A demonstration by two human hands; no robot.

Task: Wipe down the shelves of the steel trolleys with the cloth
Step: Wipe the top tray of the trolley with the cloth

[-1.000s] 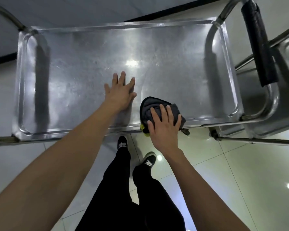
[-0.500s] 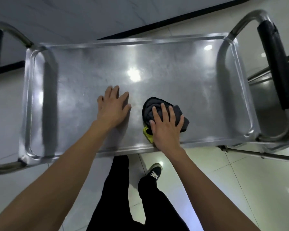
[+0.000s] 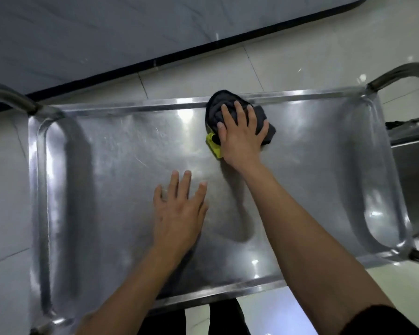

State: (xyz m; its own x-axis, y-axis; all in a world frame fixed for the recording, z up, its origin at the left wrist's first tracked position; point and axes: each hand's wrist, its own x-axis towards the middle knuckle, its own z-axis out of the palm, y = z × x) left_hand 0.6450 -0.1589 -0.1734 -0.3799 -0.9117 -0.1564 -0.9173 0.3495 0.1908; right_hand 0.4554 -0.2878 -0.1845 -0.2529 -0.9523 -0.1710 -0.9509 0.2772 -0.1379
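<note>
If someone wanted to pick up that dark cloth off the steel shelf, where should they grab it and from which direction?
Probably the bunched dark mound at the far end of the cloth, coming straight down from above. It lies crumpled against the top shelf's far rim, so a sideways approach from there is blocked, and the raised folds offer something to pinch. The right hand presses flat on its near part; the left hand rests on bare steel.

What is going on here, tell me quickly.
A person is wiping the top shelf of a steel trolley. The right hand presses a dark grey cloth with a yellow corner flat against the shelf, up at its far rim. The left hand rests open on the middle of the shelf, fingers spread, bracing. A second trolley shows at the right edge. The person's dark trousers are visible below the near rim.
</note>
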